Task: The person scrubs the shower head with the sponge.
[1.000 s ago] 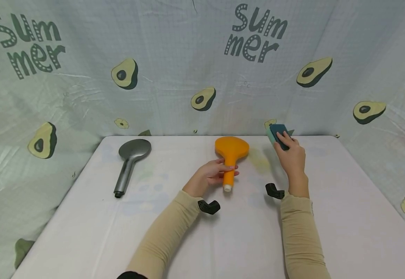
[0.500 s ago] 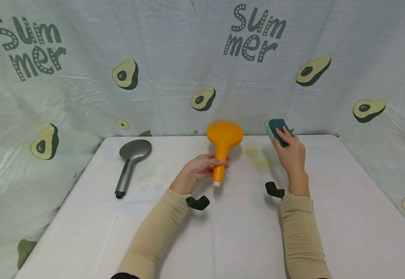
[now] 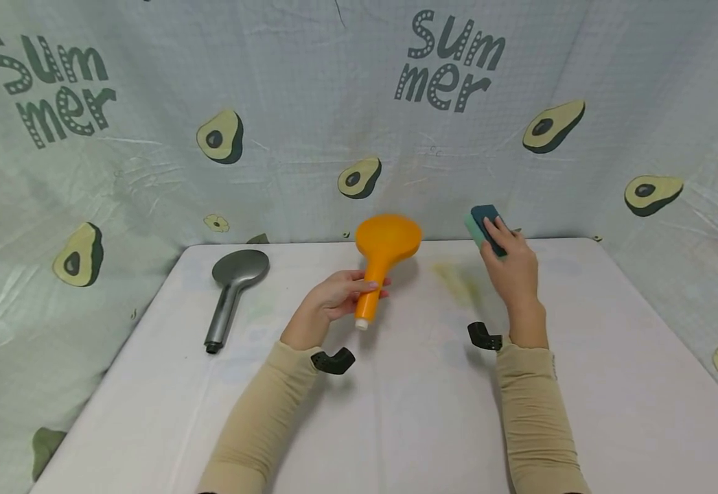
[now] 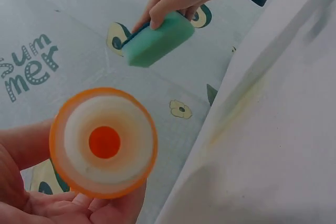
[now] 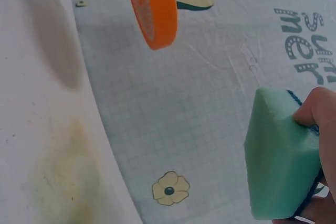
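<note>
An orange shower head (image 3: 388,237) with a white-tipped handle is held above the table by my left hand (image 3: 337,295), its fingers wrapped around the handle. The left wrist view looks straight at the round end of that handle (image 4: 105,142). My right hand (image 3: 516,271) grips a sponge (image 3: 481,226), pale green with a dark blue layer, raised over the back right of the table. In the right wrist view the sponge's green side (image 5: 283,161) faces left, and the orange rim of the shower head (image 5: 157,11) shows at the top. Hand and shower head are apart from the sponge.
A grey shower head (image 3: 234,291) lies on the left of the white-covered table (image 3: 433,425). Yellowish stains (image 3: 456,281) mark the cloth near the back. Behind stands a light curtain (image 3: 297,103) printed with avocados and lettering.
My left hand has lifted the orange shower head off the table and moved left with it. My right hand has raised the sponge slightly and shifted it a little left.
</note>
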`<action>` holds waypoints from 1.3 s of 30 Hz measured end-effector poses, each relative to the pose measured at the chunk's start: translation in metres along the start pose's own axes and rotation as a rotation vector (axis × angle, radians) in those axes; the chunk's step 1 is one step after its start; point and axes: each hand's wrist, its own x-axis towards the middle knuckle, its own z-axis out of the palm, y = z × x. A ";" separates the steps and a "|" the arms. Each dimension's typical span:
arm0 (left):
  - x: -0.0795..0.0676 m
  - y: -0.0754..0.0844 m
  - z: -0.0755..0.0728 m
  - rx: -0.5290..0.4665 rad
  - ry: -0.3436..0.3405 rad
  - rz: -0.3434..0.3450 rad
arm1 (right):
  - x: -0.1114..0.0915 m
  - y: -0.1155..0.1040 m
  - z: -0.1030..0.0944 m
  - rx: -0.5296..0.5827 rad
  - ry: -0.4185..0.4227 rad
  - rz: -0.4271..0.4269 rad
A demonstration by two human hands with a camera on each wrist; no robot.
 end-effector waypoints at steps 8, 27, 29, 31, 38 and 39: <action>-0.010 0.004 -0.014 0.021 -0.033 0.037 | 0.001 -0.008 0.005 -0.014 -0.034 -0.067; -0.020 0.007 -0.028 0.120 -0.138 0.104 | 0.003 -0.027 0.026 0.024 -0.137 -0.252; -0.021 0.007 -0.029 0.123 -0.149 0.101 | 0.002 -0.029 0.027 0.028 -0.143 -0.255; -0.021 0.007 -0.030 0.128 -0.156 0.101 | 0.001 -0.031 0.029 0.029 -0.146 -0.257; -0.025 0.010 -0.032 0.163 -0.180 0.111 | 0.000 -0.038 0.036 0.029 -0.149 -0.296; -0.026 0.010 -0.033 0.165 -0.183 0.112 | -0.001 -0.039 0.037 0.033 -0.153 -0.303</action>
